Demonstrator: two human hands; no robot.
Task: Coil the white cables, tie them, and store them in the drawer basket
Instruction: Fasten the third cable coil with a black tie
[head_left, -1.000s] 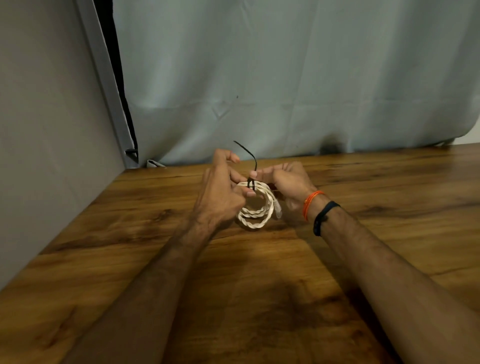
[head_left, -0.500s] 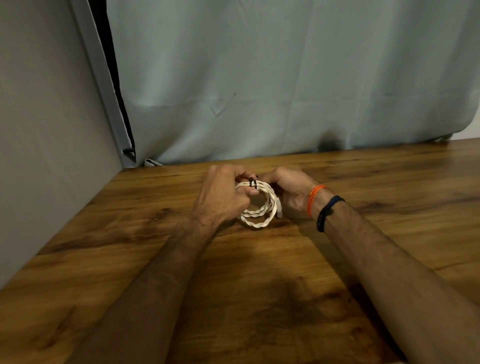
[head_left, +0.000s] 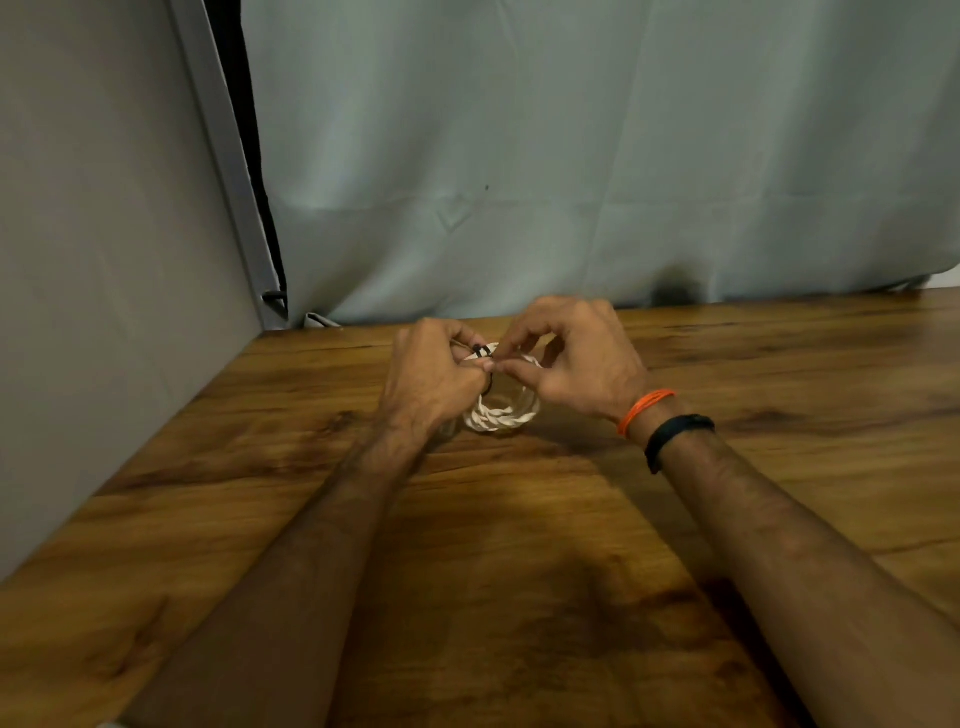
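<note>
Toward the far middle of the wooden table (head_left: 519, 571), a coiled white cable (head_left: 501, 413) is held upright between both hands. The coil's top is gripped by the left hand (head_left: 434, 382), apparently to stop the loops springing apart, while the black tie (head_left: 482, 351) there is pinched by the right hand (head_left: 571, 364), seemingly for tightening. No drawer basket is seen.

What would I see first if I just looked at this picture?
First you would see two hands meeting in the middle of the wooden table: the left hand and right hand both pinch at a coiled white cable. A small black tie wraps the coil's top. Then the bright orange band on the right wrist stands out, beside a black band.
</note>
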